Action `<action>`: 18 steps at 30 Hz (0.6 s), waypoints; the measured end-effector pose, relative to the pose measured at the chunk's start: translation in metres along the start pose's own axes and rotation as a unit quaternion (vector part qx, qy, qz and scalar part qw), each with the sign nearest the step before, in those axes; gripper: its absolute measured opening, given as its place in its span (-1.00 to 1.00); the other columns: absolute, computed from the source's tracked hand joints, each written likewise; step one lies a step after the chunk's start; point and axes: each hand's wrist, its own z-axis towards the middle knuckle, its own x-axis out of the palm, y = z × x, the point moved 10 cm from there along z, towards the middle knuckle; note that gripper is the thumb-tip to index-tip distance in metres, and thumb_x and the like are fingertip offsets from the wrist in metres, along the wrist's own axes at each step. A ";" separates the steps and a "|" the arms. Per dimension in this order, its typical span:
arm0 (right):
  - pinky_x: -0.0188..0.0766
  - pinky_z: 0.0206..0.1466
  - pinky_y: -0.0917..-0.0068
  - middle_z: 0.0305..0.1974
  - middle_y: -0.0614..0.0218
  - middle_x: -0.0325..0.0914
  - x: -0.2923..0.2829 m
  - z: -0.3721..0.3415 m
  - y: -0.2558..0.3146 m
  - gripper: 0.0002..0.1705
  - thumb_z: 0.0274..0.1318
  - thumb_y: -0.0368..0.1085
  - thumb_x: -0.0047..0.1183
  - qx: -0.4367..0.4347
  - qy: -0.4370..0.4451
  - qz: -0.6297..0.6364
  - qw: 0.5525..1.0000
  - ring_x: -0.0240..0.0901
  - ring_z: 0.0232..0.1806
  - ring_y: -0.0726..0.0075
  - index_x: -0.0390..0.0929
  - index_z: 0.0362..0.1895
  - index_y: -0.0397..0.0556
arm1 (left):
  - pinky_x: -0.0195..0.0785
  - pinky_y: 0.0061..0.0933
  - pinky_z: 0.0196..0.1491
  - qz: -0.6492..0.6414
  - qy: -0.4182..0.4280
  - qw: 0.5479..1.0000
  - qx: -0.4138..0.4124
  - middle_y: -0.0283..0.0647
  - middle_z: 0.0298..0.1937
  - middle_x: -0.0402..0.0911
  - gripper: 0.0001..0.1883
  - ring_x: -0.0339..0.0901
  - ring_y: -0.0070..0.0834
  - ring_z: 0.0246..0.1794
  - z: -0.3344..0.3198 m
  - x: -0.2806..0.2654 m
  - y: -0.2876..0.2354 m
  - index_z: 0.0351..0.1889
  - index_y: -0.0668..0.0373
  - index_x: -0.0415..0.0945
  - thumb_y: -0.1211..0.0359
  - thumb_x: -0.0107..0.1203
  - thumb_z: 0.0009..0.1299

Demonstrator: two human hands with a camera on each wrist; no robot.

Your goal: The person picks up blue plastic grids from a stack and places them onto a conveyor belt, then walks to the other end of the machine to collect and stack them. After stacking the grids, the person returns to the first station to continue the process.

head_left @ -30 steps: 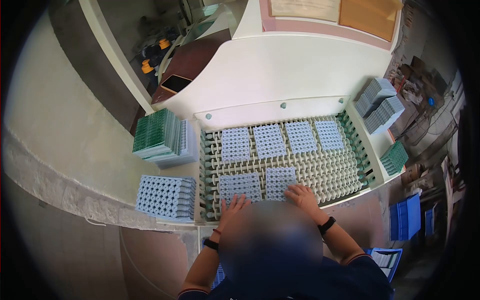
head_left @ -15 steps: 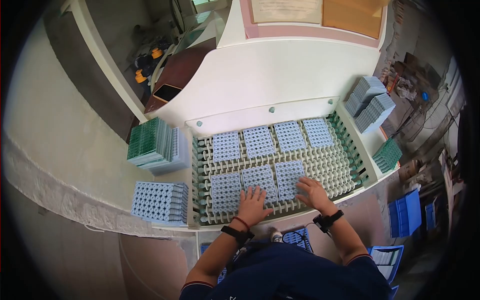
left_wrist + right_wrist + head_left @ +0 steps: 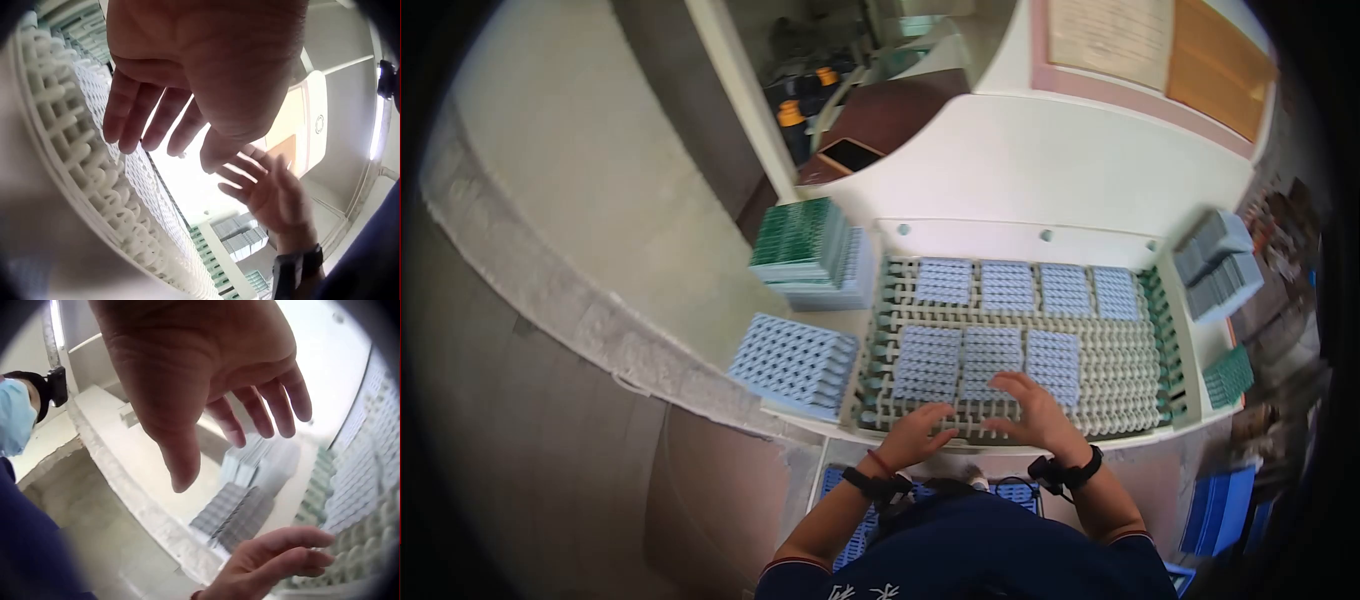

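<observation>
A: Leftmost?
B: One blue stack (image 3: 788,365), left of the left grip (image 3: 913,436); one green-topped stack (image 3: 802,240), farther ahead.
A: Left grip?
B: Empty, fingers extended, thumb apart. Just ahead: front panels (image 3: 927,362), pale blue, three, laid side by side on the roller bed (image 3: 1122,370). Farther ahead: back panels (image 3: 1007,286), four, same bed.
A: Right grip (image 3: 1038,412)?
B: Empty, wide; it overlaps the middle front panel (image 3: 990,354) in the head view, contact not discernible.
A: Rightmost?
B: Grey stacks (image 3: 1232,284), well right of the right grip; one green stack (image 3: 1228,377), nearer.
</observation>
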 end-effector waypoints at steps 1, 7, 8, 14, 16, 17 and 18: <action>0.33 0.10 0.25 0.05 0.04 0.37 0.006 0.011 0.021 -0.34 -0.22 -0.13 0.34 -0.012 0.008 0.004 1.000 0.34 0.08 -0.06 0.41 0.03 -0.04 | 0.35 -0.31 -0.01 0.006 -0.011 1.000 -0.007 -0.06 -0.05 0.52 -0.64 0.47 -0.15 -0.03 -0.010 -0.009 0.004 -0.06 0.24 0.45 0.22 0.13 0.27; 0.16 0.20 0.07 0.18 -0.04 0.18 0.058 0.079 0.148 -0.09 -0.28 0.17 0.29 -0.185 0.086 -0.019 0.979 0.16 0.20 -0.17 0.30 0.15 -0.05 | 0.37 -0.33 -0.10 -0.062 -0.050 0.996 -0.045 -0.10 -0.19 0.57 -0.72 0.52 -0.19 -0.15 -0.059 -0.032 0.026 -0.12 0.23 0.49 0.31 0.12 0.25; 0.08 0.23 0.03 0.20 -0.06 0.13 0.069 0.091 0.159 -0.04 -0.30 0.23 0.26 -0.198 0.087 -0.031 0.976 0.10 0.22 -0.21 0.28 0.16 -0.04 | 0.38 -0.36 -0.12 -0.016 -0.068 0.997 -0.026 -0.11 -0.23 0.58 -0.73 0.54 -0.23 -0.19 -0.062 -0.038 0.022 -0.13 0.24 0.49 0.31 0.12 0.26; -0.04 0.26 -0.08 0.25 -0.11 0.03 0.128 0.145 0.200 0.09 -0.40 0.30 0.27 -0.239 0.077 -0.156 0.955 -0.01 0.27 -0.29 0.19 0.22 -0.01 | 0.41 -0.40 -0.15 -0.084 -0.084 0.985 -0.122 -0.12 -0.22 0.60 -0.69 0.58 -0.32 -0.23 -0.087 -0.038 0.042 -0.09 0.23 0.49 0.29 0.14 0.26; -0.09 0.32 -0.04 0.28 -0.13 -0.02 0.138 0.159 0.199 0.16 -0.42 0.31 0.27 -0.192 0.102 -0.217 0.951 -0.05 0.30 -0.26 0.12 0.27 0.00 | 0.43 -0.43 -0.14 -0.078 -0.076 0.986 -0.124 -0.15 -0.21 0.61 -0.69 0.60 -0.37 -0.22 -0.090 -0.038 0.043 -0.06 0.19 0.49 0.29 0.14 0.27; -0.09 0.32 -0.04 0.28 -0.13 -0.02 0.138 0.164 0.202 0.16 -0.42 0.31 0.27 -0.197 0.104 -0.219 0.950 -0.05 0.30 -0.26 0.12 0.27 0.00 | 0.43 -0.43 -0.14 -0.077 -0.081 0.986 -0.124 -0.15 -0.21 0.61 -0.69 0.60 -0.37 -0.22 -0.091 -0.040 0.044 -0.06 0.19 0.49 0.29 0.14 0.27; -0.09 0.32 -0.03 0.28 -0.13 -0.01 0.143 0.168 0.196 0.14 -0.40 0.29 0.27 -0.167 0.140 -0.207 0.954 -0.04 0.30 -0.25 0.11 0.27 0.01 | 0.43 -0.43 -0.15 -0.081 -0.080 0.985 -0.129 -0.15 -0.21 0.61 -0.70 0.60 -0.37 -0.22 -0.093 -0.039 0.046 -0.06 0.19 0.49 0.30 0.13 0.27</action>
